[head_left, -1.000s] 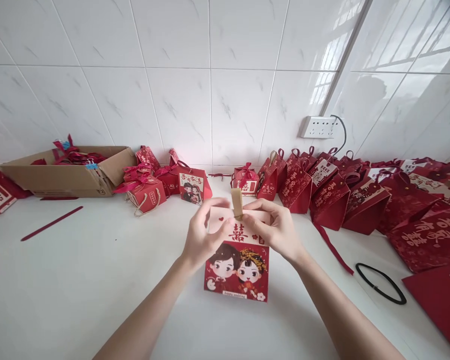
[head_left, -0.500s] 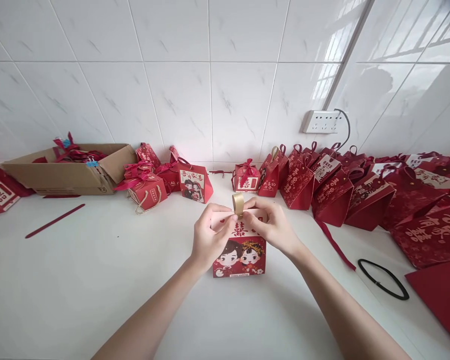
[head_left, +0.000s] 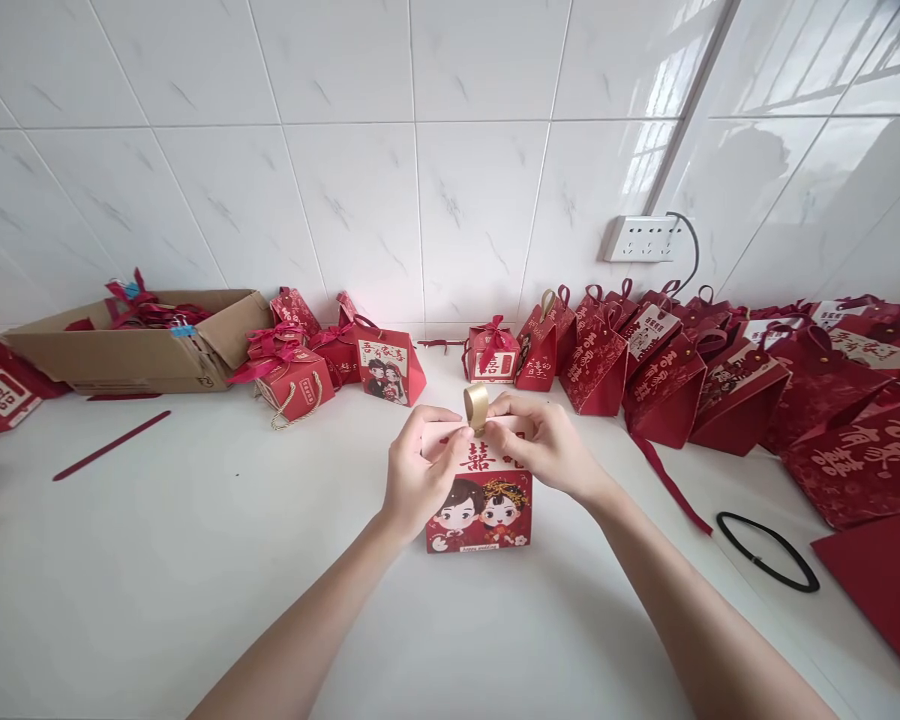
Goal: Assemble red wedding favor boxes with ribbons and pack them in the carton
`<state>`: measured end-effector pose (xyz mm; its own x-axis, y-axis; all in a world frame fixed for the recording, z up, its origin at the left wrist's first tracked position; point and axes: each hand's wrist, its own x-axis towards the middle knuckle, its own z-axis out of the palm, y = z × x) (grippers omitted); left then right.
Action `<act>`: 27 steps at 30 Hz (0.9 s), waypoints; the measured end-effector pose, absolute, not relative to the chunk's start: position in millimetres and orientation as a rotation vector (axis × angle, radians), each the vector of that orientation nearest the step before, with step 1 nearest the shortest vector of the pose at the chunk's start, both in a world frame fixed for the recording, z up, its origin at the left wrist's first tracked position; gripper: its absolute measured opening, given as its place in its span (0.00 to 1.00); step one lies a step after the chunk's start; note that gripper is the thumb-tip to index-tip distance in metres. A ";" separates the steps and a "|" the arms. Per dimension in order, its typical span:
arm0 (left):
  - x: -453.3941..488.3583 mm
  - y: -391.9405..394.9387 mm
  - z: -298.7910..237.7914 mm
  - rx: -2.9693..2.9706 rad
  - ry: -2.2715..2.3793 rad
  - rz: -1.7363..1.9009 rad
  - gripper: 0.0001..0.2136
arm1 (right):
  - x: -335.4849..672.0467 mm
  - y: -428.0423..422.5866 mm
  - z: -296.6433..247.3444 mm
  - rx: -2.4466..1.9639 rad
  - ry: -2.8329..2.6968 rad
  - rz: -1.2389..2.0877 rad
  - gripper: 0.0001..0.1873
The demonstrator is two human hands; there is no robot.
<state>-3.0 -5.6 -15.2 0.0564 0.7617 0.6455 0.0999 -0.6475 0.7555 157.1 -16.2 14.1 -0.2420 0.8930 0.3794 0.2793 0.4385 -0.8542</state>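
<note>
A red and pale pink paper gift box (head_left: 480, 510), printed with two cartoon faces and a red character, stands upright on the white table in front of me. From the middle of its top edge rises a gold ribbon loop (head_left: 477, 405). My left hand (head_left: 426, 465) pinches the top edge left of the loop, thumb in front and fingers behind. On the other side, my right hand (head_left: 544, 445) grips the same edge in the same way, its thumb close to the loop's base. The fingertips behind the box are hidden.
Many finished red gift boxes (head_left: 660, 390) crowd the right side. A cardboard box (head_left: 120, 360) holding ribbons stands at back left, with small boxes (head_left: 391, 368) beside it. A dark red strip (head_left: 112, 445), a black hair band (head_left: 766, 552) and a power strip (head_left: 645, 240) are around.
Both hands keep their grip on the box's top edge, with almost no movement. The gold loop is turned slightly, and the camera view has shifted a little.
</note>
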 end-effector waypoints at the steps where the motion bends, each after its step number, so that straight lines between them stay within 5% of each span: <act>1: -3.1 -5.8 -14.5 1.821 0.835 1.641 0.05 | 157.1 -16.1 13.9 -1.011 -1.758 0.828 0.08; 27: -2.9 -8.1 -14.5 1.602 0.893 1.582 0.10 | 157.6 -16.2 15.4 -0.982 -1.700 0.994 0.05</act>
